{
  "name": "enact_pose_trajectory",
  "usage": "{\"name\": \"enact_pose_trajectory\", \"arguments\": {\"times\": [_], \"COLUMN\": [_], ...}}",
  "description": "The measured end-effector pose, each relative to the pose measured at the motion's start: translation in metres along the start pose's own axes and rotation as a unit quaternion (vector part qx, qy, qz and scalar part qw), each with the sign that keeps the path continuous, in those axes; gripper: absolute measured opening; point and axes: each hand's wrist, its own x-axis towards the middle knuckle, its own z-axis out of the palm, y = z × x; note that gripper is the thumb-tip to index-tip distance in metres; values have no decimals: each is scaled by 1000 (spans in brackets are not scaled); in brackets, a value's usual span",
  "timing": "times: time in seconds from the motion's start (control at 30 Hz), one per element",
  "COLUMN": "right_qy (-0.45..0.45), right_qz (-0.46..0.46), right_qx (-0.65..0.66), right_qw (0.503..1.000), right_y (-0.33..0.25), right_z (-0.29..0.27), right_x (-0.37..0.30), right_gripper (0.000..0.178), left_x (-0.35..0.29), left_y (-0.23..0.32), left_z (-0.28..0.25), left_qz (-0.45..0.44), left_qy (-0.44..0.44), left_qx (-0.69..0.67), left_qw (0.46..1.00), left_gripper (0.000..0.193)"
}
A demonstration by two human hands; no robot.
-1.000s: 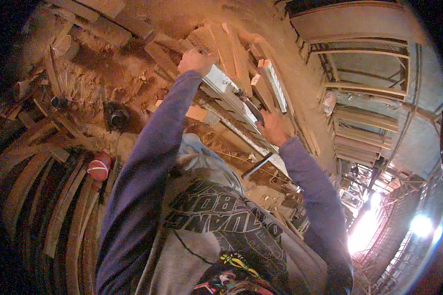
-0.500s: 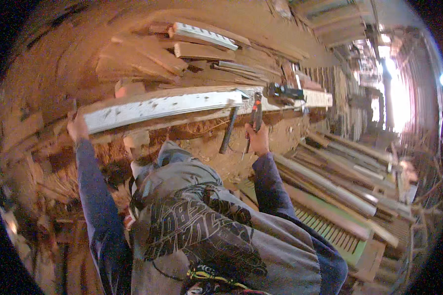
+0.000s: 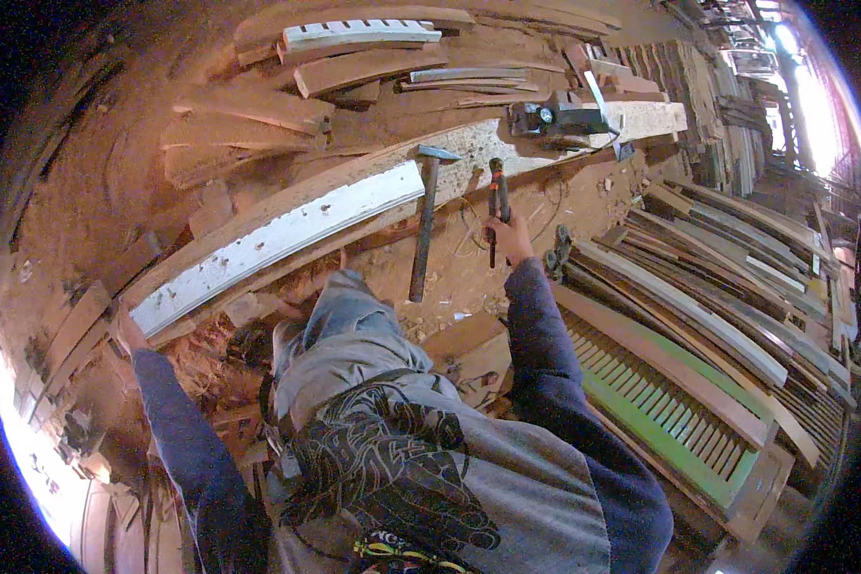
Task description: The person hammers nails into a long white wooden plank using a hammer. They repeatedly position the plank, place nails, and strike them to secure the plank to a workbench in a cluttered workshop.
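A woodworking shop — hammer (image 3: pixel 426 230) and pincers (image 3: pixel 496 170) near the centre, a power tool (image 3: pixel 569 117) on the long plank (image 3: pixel 652 120) above, heaped boards (image 3: pixel 684 304) and a green slatted panel (image 3: pixel 641 426) lower right.

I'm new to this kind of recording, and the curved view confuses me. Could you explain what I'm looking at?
There is no machine here: these are a person's bare hands. A fisheye camera on their head looks down, so straight edges bend. The left hand is at the left end of a white board, which lies on a long wooden beam. The right hand holds dark pincers. By the board's other end lies a hammer, its handle jutting toward the person. Further right along the beam sits a dark device.
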Motion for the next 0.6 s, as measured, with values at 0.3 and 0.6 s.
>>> {"name": "enact_pose_trajectory", "arguments": {"times": [0.3,0.6], "right_qy": [-136,-206], "right_qz": [43,163], "right_qx": [48,150], "right_qw": [989,953], "right_y": [-42,-65], "right_z": [-31,-55], "right_x": [16,21], "right_gripper": [37,27], "left_x": [6,-5], "left_y": [-10,-16], "left_z": [-8,-17], "left_qz": [-17,-29], "left_qy": [-1,6], "left_qx": [-1,13], "left_qw": [1000,999], "left_gripper": [40,42]}}
